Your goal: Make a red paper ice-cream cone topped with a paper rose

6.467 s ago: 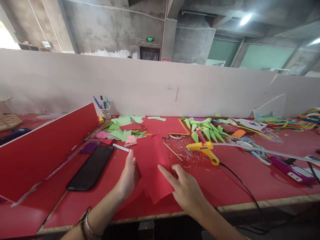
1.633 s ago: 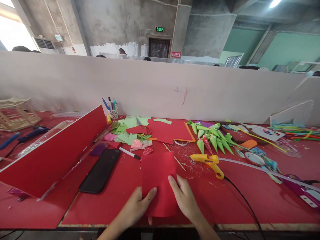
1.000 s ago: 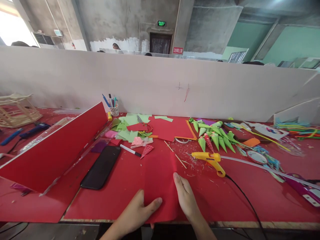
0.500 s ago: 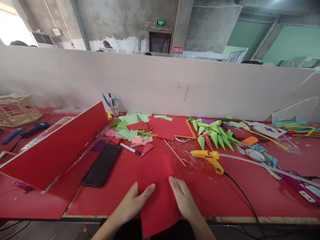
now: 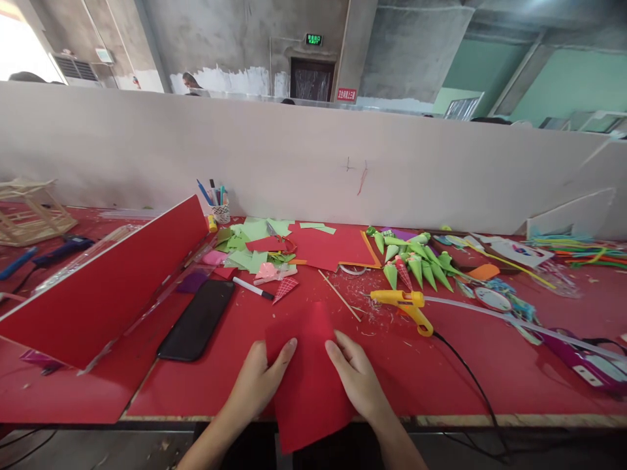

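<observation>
A sheet of red paper point(image 5: 309, 385) is held over the table's front edge between my two hands. My left hand point(image 5: 262, 373) grips its left side, thumb on top and fingers underneath. On the opposite side my right hand point(image 5: 353, 372) pinches the sheet the same way. The paper looks slightly bent, and its lower end hangs past the edge. Beyond the hands lie a wooden stick point(image 5: 339, 296), a white marker point(image 5: 253, 288) and a red patterned paper piece point(image 5: 285, 289). A yellow glue gun point(image 5: 402, 307) rests to the right of my right hand.
A black phone point(image 5: 196, 320) and an upright red board point(image 5: 108, 287) stand left. Green paper scraps point(image 5: 252, 245), small green cones point(image 5: 421, 264) and a pen cup point(image 5: 220, 212) are farther back, before a white partition point(image 5: 294, 156). The glue gun's black cable point(image 5: 470, 372) runs over the front edge.
The red paper has shifted slightly upward and its top end now looks flatter. Both hands still hold its sides. The whole view has moved a little.
</observation>
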Demonstrator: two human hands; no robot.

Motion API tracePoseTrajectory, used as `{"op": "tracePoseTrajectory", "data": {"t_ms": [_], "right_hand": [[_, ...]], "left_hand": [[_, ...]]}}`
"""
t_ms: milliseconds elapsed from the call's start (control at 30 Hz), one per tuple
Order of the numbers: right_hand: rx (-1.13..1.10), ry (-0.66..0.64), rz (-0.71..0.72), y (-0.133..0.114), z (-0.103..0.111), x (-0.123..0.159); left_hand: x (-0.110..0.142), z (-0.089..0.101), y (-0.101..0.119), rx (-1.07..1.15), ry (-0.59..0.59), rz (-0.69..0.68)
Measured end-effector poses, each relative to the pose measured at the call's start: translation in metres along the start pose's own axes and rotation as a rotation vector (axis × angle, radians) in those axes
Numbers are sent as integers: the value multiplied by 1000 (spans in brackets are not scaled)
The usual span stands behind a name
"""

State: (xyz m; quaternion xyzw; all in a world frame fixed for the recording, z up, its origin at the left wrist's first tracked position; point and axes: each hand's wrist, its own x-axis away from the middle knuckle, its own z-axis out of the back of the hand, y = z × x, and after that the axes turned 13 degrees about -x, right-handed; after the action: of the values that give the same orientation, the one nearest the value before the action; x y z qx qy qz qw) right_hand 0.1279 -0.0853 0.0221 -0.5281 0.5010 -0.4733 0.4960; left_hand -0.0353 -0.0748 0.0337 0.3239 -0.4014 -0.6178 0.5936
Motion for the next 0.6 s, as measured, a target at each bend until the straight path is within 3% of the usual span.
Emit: {"op": "tracePoseTrajectory", "data": {"t_ms": [167, 300, 467, 600], "right_hand": [[174, 116, 103, -2, -7, -5], [268, 79, 164, -3, -5, -10], [447, -200, 230, -15, 8, -15], [630, -489, 353, -25, 12, -19]], "left_hand": [[1, -6, -4, -16, 38, -31], [-2, 6, -6, -52, 16, 19], [-10, 42, 8, -177, -20, -152], [-11, 48, 24, -480, -206, -378]]}}
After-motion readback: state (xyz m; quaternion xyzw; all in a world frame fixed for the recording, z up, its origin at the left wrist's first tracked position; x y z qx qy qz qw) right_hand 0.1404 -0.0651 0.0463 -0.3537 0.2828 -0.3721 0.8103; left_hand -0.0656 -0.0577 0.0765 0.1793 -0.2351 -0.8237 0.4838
